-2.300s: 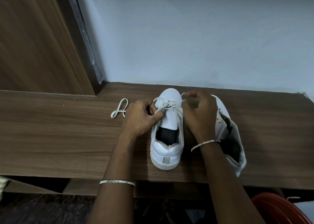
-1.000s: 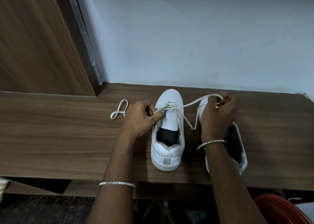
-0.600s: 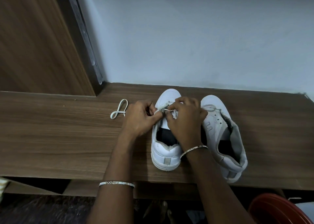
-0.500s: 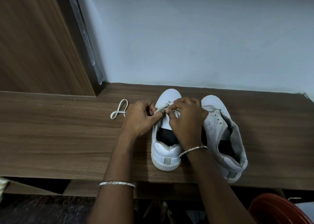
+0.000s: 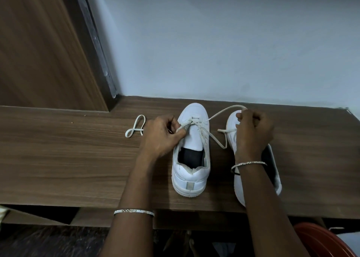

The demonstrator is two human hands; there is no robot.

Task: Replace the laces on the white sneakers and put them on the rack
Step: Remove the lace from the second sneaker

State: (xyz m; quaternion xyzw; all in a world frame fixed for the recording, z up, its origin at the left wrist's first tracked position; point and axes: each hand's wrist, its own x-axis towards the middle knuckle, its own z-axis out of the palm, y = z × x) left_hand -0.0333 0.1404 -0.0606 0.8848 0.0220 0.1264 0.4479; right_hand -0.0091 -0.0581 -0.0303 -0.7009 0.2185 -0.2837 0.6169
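Head view: white low-top sneaker (image 5: 191, 153) stands on brown wood-grain shelf (image 5: 68, 159), flat white lace (image 5: 224, 130) part-threaded.
Left hand (image 5: 161, 136) pinches the lace at the eyelets; right hand (image 5: 253, 132) grips its loop, seemingly over a second white sneaker (image 5: 231, 120).

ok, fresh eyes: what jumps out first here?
The white sneaker centred on the wooden top, heel toward the camera: its lace runs up to the right hand while the left hand pinches it by the eyelets. A second sneaker sits half hidden behind the right forearm; a spare lace loop lies left of the left hand.
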